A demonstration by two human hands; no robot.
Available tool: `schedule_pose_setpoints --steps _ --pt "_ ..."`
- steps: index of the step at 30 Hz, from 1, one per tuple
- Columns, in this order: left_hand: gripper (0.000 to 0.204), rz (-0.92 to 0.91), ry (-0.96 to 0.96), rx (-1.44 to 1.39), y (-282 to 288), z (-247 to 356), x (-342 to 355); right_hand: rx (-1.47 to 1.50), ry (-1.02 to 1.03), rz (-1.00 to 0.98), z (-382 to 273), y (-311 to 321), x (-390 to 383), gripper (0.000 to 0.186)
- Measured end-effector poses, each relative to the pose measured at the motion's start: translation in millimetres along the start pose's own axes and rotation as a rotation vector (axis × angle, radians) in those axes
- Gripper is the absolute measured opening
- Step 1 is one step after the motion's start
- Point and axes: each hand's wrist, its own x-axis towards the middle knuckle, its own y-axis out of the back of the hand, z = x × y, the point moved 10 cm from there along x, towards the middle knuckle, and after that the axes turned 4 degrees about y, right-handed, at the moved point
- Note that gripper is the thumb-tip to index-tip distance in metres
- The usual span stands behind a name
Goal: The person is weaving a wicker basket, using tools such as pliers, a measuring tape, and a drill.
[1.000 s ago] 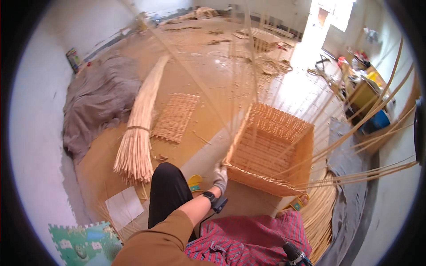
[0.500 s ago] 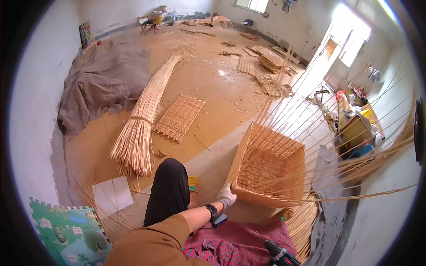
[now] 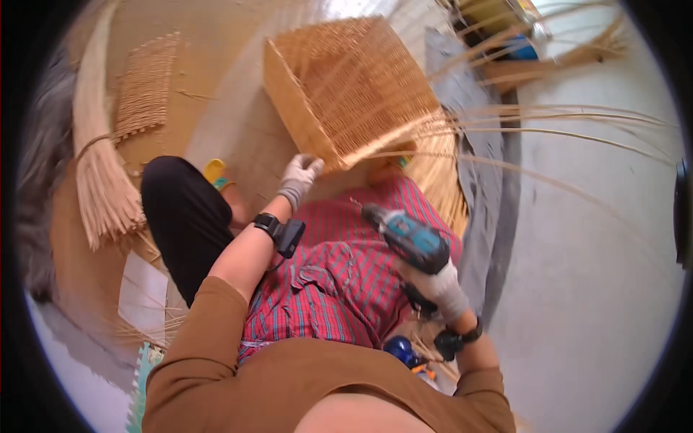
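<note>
A square woven wicker basket [image 3: 289, 97] sits tilted in front of me, its inside facing up, with long unwoven strands reaching out to the right. At its near left corner my left hand [image 3: 299, 178], in a pale glove, has its fingers closed against the edge. A blue and black cordless drill [image 3: 413, 237] with a thin bit is held over my lap; my right hand [image 3: 437, 287], also gloved, is wrapped round its handle. The drill points up and left, its tip apart from the basket. A red checked cloth [image 3: 317, 289] covers my lap.
A tied bundle of wicker rods [image 3: 105, 173] lies on the left, beside a flat woven panel [image 3: 148, 86]. More rods [image 3: 444, 173] lie beneath the basket's right side. Grey sheeting [image 3: 480, 195] runs along the wall. Near my right forearm is a dark blue round object [image 3: 399, 349].
My right hand has come into view gripping the drill, which lay on the cloth before. The view has turned downward and right. My left hand stays at the basket's corner.
</note>
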Motion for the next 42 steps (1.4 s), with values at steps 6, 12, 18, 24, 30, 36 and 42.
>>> schedule_pose_setpoints --steps 6,12,18,24,30,36,42 --pt "0.075 0.119 0.089 -0.074 -30 22 -1 0.178 -0.503 -0.034 54 3 34 0.050" --pt "0.072 0.208 0.101 -0.001 -30 27 2 0.070 -0.146 -0.004 43 9 94 0.035" --pt "0.069 0.228 0.083 -0.063 -36 22 -5 0.118 -0.343 -0.061 64 6 108 0.020" --pt "0.070 0.178 0.098 -0.044 -44 21 -6 0.209 -0.647 -0.125 76 0 99 0.026" --pt "0.071 0.177 0.079 -0.017 -45 21 -5 0.176 -0.633 -0.143 78 0 101 0.026" --pt "0.070 0.177 0.072 -0.044 -47 22 -6 0.177 -0.589 -0.156 76 4 106 0.026" --pt "0.072 0.192 0.091 -0.102 -47 17 -4 0.107 -0.670 -0.279 76 11 119 0.026"
